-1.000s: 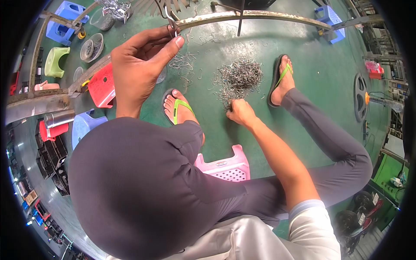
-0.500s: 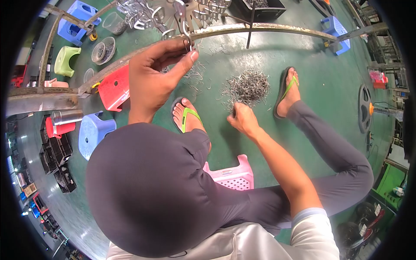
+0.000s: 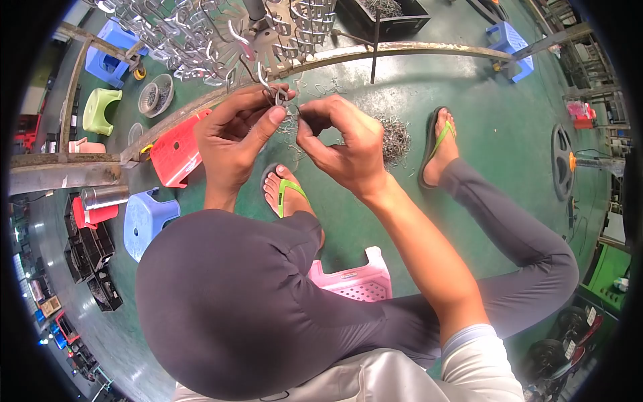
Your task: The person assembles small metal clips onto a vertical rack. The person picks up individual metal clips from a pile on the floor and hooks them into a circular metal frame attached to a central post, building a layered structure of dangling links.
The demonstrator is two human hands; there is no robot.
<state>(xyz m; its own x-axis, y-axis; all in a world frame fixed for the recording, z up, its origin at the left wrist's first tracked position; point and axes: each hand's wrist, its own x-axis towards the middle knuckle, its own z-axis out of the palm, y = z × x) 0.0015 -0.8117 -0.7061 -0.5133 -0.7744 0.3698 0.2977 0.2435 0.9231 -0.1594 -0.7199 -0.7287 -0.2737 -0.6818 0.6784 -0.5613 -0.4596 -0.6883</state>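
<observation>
My left hand (image 3: 234, 137) is closed in a pinch on a bent metal hook (image 3: 280, 96) at the lower edge of a rack hung with hooks (image 3: 221, 40). Close beside it, at the same height, my right hand (image 3: 348, 144) has thumb and forefinger pressed together on a thin metal hook, mostly hidden by the fingers. Behind the right hand, a pile of small metal hooks (image 3: 396, 142) lies on the green floor, partly covered from view. More loose hooks lie scattered below the two hands.
A rusty metal frame bar (image 3: 415, 47) curves across in front. Red (image 3: 177, 151), blue (image 3: 151, 221) and green stools (image 3: 102, 110) stand at left, and a pink stool (image 3: 355, 281) is under my leg. A black crate (image 3: 395, 23) with hooks sits beyond the bar.
My right hand has risen from the floor pile to beside my left hand. The left hand stays on the hook, slightly lower in view. More of the rack shows now.
</observation>
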